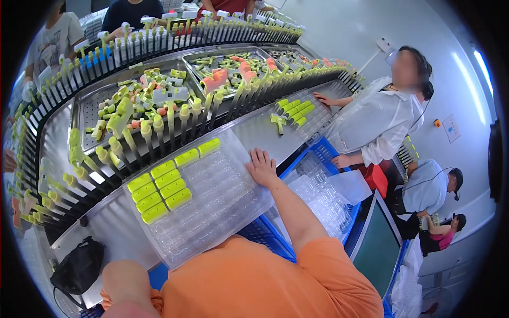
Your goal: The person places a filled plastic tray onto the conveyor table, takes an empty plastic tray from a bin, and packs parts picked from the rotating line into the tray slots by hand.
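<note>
A clear plastic blister tray [212, 204] lies slanted in front of me, its near edge against my orange shirt. Several bright yellow-green rectangular pieces [170, 183] fill pockets at its left and far side; the other pockets show only clear plastic. My right hand [261, 165] lies on the tray's right edge with its fingers stretched out and nothing in them. At the lower left my left arm shows near the elbow, and its hand is out of view.
Beyond the tray runs a rack of upright pegs [183, 124] with yellow-green parts. Behind it are metal trays of loose parts [79, 146]. A black pouch [79, 265] lies left; blue crates [344, 222] hold clear trays at right. A co-worker in white [366, 116] touches another tray.
</note>
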`<state>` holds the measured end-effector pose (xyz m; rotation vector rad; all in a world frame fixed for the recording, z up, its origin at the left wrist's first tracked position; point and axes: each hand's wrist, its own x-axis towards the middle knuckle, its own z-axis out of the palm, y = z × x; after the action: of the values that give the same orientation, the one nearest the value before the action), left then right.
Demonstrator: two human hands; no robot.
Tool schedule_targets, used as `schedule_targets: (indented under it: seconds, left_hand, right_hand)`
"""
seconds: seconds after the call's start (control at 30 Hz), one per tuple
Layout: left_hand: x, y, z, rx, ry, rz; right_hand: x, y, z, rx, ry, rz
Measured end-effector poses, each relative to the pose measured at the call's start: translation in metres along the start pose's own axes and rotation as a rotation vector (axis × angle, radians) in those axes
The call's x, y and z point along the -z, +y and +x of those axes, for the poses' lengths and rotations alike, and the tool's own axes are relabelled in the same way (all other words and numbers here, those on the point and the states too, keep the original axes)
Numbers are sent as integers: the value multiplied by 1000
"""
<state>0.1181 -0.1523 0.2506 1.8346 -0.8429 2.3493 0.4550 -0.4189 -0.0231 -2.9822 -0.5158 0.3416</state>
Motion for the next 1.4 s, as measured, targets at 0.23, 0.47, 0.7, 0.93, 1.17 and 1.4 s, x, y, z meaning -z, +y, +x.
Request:
schedule_targets:
  seconds: [0.23,0.47,0.7,0.93,1.17,1.4]
  left_hand:
    - [-14,-1,-24,-119,-69,-511]
    - [-9,9,-99,574,-620,-429]
    - [39,16,-215,1042,-808,72]
    - [82,21,-273,1300,-770,298]
    - [75,37,-275,1744,-368,-15]
    - [56,34,-250,1606,-811,158]
  right_hand:
    - [-1,5,0,5,48,-32]
    - [3,-1,-1,-55,8,-27]
    - [7,-6,-7,-29,7,39]
    - [14,-5,-12,-47,-2,93]
    - [13,-6,-12,-9,-7,128]
    - [18,-5,-17,-24,-2,90]
